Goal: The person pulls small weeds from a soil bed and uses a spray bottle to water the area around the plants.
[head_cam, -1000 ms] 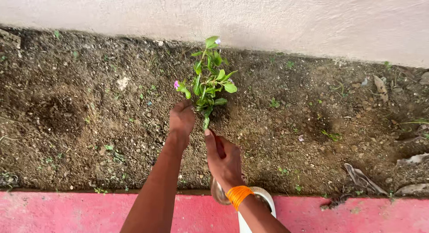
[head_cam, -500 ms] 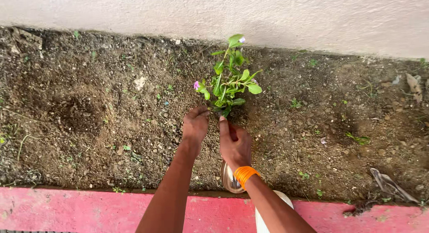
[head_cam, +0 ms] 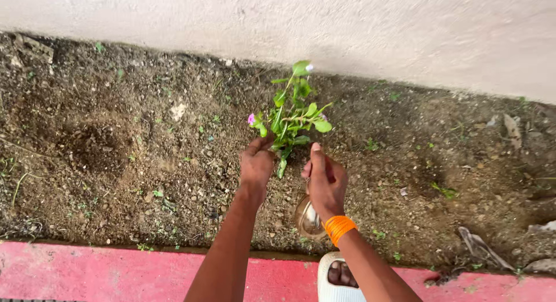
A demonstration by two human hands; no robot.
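Observation:
A small green plant (head_cam: 292,108) with pink flowers stands upright in a strip of bare soil (head_cam: 145,157) by a pale wall. My left hand (head_cam: 256,163) is closed around the base of its stem at soil level. My right hand (head_cam: 325,183), with an orange band on the wrist, grips a shiny metal vessel (head_cam: 307,218) just right of the plant's base, its thumb pointing toward the stem. What the vessel holds is hidden.
A dug hollow (head_cam: 92,148) lies in the soil to the left, a smaller one (head_cam: 431,174) to the right. A pink painted kerb (head_cam: 104,273) runs along the near edge. My foot in a white sandal (head_cam: 339,276) rests on it. Dry leaves (head_cam: 480,244) lie at right.
My right hand has moved up and closer to the plant's base, lifting the metal vessel with it. My left hand stays on the stem. The camera has shifted a little.

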